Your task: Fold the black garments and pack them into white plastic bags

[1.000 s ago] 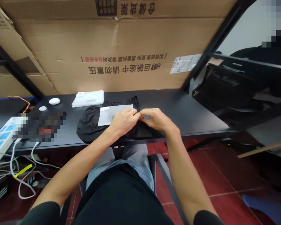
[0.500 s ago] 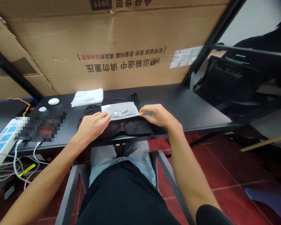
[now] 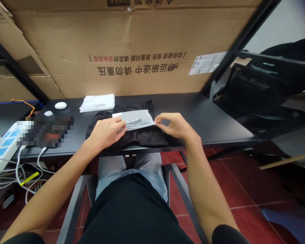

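Head view: left hand (image 3: pixel 108 131) and right hand (image 3: pixel 177 125) pinch a pouch (image 3: pixel 139 117), likely light, slippery and best held by its edges.

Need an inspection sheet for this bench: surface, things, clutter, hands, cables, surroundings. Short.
Surface: black table, upright.
Things: translucent pouch above black cloth; white stack behind, to the left.
Clutter: white oval object, small white round piece, pixelated item.
Hands: left hand grips the pouch's left end; right hand pinches its right corner between fingers.
Cables: white cables hang by the power strip, left.
Surroundings: printed cardboard behind; red tiled floor below.
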The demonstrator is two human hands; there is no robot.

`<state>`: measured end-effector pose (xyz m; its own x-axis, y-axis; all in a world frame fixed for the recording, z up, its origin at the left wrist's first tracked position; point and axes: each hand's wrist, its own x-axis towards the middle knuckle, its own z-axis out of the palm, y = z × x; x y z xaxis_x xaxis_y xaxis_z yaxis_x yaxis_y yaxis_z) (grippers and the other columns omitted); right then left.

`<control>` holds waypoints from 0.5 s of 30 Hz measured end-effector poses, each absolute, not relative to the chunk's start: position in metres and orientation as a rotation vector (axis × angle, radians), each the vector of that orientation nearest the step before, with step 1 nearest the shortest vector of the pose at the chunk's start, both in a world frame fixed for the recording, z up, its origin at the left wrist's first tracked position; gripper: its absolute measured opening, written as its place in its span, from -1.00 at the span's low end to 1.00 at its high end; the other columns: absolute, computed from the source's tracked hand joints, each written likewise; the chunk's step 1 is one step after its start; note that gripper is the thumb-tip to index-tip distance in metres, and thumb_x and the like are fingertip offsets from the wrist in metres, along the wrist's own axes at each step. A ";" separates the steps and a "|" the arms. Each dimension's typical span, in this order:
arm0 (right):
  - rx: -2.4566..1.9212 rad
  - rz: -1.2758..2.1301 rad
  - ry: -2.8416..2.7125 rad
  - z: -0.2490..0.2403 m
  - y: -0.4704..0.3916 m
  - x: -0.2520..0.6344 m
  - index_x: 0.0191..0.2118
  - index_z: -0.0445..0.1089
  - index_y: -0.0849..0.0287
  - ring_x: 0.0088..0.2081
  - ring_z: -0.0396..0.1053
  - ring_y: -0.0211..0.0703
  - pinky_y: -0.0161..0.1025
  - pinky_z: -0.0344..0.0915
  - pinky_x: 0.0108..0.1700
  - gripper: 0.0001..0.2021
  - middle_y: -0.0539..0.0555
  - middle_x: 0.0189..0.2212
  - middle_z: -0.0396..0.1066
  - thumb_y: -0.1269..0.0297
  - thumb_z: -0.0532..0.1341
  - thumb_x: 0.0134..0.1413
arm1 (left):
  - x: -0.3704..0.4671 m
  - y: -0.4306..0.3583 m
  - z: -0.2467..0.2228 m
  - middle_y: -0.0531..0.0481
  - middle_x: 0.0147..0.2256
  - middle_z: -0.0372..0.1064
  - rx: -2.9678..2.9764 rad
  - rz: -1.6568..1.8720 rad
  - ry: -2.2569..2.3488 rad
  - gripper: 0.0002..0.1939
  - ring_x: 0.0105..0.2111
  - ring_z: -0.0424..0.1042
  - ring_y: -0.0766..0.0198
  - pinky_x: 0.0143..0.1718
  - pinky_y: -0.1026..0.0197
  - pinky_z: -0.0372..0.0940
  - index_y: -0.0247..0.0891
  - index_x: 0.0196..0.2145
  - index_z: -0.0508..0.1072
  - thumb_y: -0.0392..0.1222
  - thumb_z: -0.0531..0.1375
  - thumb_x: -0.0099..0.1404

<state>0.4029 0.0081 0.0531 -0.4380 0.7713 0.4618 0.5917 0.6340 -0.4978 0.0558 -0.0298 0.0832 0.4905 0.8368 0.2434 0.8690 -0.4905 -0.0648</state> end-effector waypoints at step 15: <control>-0.944 -0.317 -2.540 0.069 -0.016 0.302 0.35 0.53 0.23 0.33 0.59 0.17 0.08 0.59 0.33 -0.56 0.33 0.33 0.61 0.57 0.18 0.51 | 0.080 -0.019 0.104 -0.13 0.09 0.67 -2.344 -0.590 -1.626 -0.70 -0.05 0.67 -0.05 -0.23 0.06 0.32 -0.09 0.03 0.65 0.01 0.13 0.70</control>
